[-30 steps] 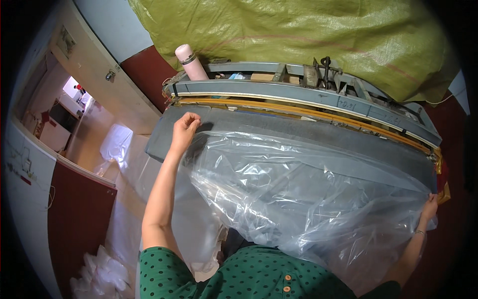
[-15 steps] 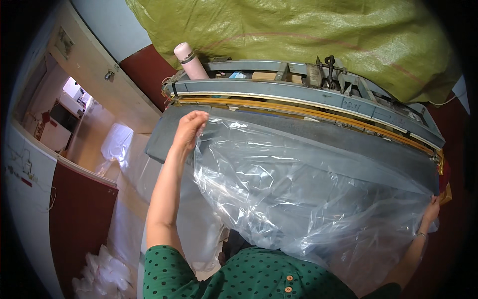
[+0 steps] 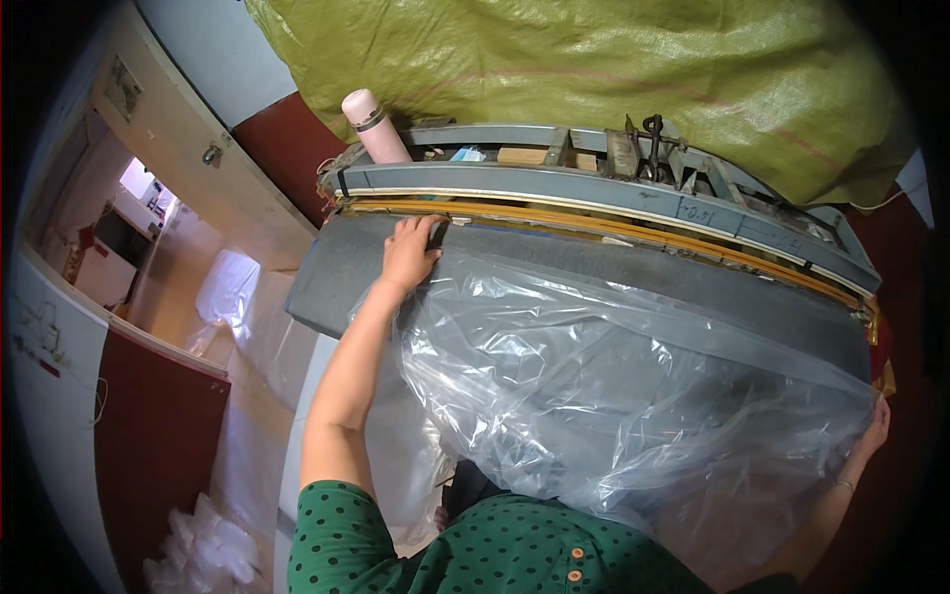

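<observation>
A large clear plastic sheet (image 3: 554, 356), wrinkled and shiny, spreads across a long grey bench surface (image 3: 332, 257) and hangs down toward my body. My left hand (image 3: 409, 254) rests at the far left part of that surface, fingers bent toward the sealing machine, with the sheet's left corner caught under the thumb and palm. Over at the right end, my right hand (image 3: 877, 424) pinches the other end of the sheet's edge; its fingertips are partly hidden. Just beyond the sheet runs the machine's grey metal frame (image 3: 594, 198) with an orange strip (image 3: 554, 218) along it.
A pink flask (image 3: 379, 129) stands on the frame's left end. Behind hangs a yellow-green woven tarp (image 3: 594, 69). An open door (image 3: 188, 129) is at the left, with bundled plastic (image 3: 228, 287) near it and a pile of plastic bags (image 3: 203, 544) on the floor.
My left hand has come down from a raised pinch onto the grey surface, moving slightly right with the sheet's corner. My right hand has shifted slightly right.
</observation>
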{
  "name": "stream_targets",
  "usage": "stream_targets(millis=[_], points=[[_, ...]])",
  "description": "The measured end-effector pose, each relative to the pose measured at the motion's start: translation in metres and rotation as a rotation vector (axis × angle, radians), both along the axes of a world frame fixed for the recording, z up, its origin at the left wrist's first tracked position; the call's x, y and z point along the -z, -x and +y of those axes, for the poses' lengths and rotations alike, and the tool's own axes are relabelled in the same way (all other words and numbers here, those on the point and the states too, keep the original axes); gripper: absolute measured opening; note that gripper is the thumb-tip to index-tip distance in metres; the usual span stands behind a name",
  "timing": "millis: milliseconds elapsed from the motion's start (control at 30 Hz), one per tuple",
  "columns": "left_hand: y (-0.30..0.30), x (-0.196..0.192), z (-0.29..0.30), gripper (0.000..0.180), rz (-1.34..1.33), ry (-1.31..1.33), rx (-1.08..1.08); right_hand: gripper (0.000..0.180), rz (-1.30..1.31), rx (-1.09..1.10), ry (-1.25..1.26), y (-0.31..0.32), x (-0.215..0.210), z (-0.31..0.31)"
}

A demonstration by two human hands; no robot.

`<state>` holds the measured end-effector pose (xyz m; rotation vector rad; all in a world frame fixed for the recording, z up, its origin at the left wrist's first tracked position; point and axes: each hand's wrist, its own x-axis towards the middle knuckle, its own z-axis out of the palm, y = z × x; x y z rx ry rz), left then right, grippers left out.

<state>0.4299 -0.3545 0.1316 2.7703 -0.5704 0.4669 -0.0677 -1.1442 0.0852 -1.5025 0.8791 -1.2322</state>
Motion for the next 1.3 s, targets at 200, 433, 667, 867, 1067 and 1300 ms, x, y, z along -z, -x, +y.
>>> stream_targets(millis=[200,433,667,867,1067,1300], points=[[-0.032,0.009,0.008,0.033,0.327,-0.083,0.149,0.032,-0.044,0.065,-0.038,0.038,-0.021,-0.002],[-0.041,0.014,0.034,0.011,0.345,0.055,0.232,0.036,0.108,0.006,-0.094,0.014,0.024,-0.037],[-0.021,-0.026,-0.015,0.012,0.422,1.427,-0.061,0.013,0.127,0.129,-0.044,-0.054,0.014,-0.098],[-0.034,0.029,0.023,0.016,-0.442,0.689,-0.242,0.021,0.462,0.533,0.510,-0.181,0.014,0.034],[-0.090,0.063,0.037,0.016,-0.269,0.700,-0.224,0.019,0.178,0.144,0.423,-0.198,0.029,0.011],[-0.124,0.069,0.052,0.018,-0.076,0.963,-0.142,0.021,0.266,0.120,0.338,-0.236,0.024,0.019]])
